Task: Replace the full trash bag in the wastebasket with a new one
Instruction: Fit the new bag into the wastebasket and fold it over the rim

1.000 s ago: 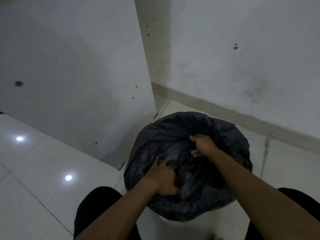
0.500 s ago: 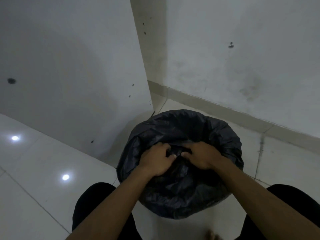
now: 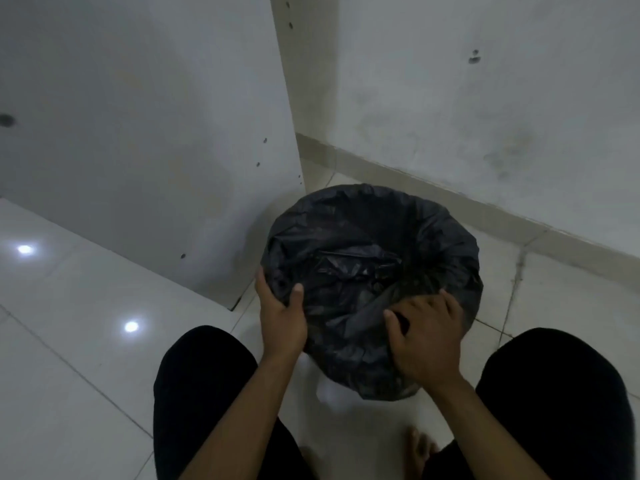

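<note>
Holding the bag (image 3: 374, 237) by its hem with both hands, right over the basket (image 3: 327, 393) (seen only as a sliver of white below the black plastic). Clamping the left side of the rim with the left hand (image 3: 282, 317), thumb hooked inside and fingers wrapped down the outside. Curling the right hand (image 3: 426, 337) over the near-right side, fingertips dug into the plastic there, thumb spread wide; a hold rather than a flat press, by the look of it.

Stands upright straight ahead, between the knees (image 3: 204, 393), on the floor (image 3: 69, 341) near the corner of panel (image 3: 138, 133) and wall (image 3: 485, 98). Round at the mouth, so no long axis across; only the vertical one, mouth up. Lies directly under both hands, then, with the hem draped over the rim all round and crumpled plastic inside. Leaves the far side of the rim, toward the wall, out of either grip, somewhat nearer the left hand than the right. Probably calls for a move along that vertical line: hem tugged down to seat it, or peeled up and gathered to lift out. No telling from this whether full or fresh.

Differs from half a second ago in the spread: then knuckle to knuckle at the middle of the mouth, bunching plastic; now parted to opposite sides of the rim, baring the middle. Same corner, same upright stance for the basket.
</note>
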